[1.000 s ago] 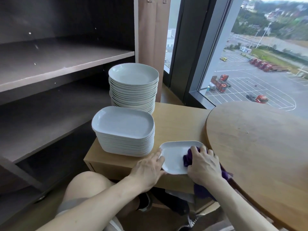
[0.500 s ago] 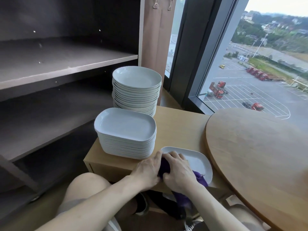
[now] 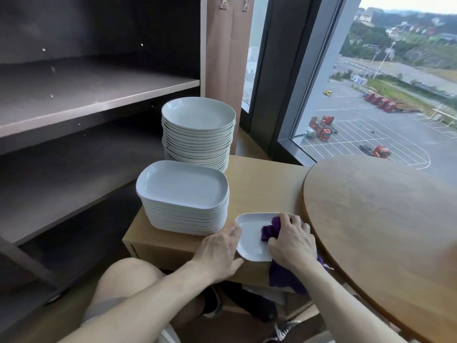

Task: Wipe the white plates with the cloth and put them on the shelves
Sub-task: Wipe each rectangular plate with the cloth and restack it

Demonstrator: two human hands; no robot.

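Observation:
A small white rectangular plate point(image 3: 249, 237) lies at the front edge of the low wooden cabinet point(image 3: 259, 184). My right hand point(image 3: 293, 240) grips a purple cloth point(image 3: 270, 230) bunched on the plate's right half, and the cloth's tail hangs off the cabinet's front. My left hand point(image 3: 220, 248) holds the plate's left edge, thumb under the near rim. Behind it stand a stack of rectangular white plates point(image 3: 184, 196) and a taller stack of round white plates point(image 3: 197, 131). The dark shelves point(image 3: 81, 95) are to the left, with nothing on them.
A round wooden tabletop point(image 3: 385, 226) overlaps the cabinet on the right, close to my right hand. A window with a dark frame point(image 3: 284, 78) is behind. My bare knee point(image 3: 126, 278) is below the cabinet's front.
My right hand has swept the cloth from the plate's left end back to its right half. The left hand stays at the plate's left edge.

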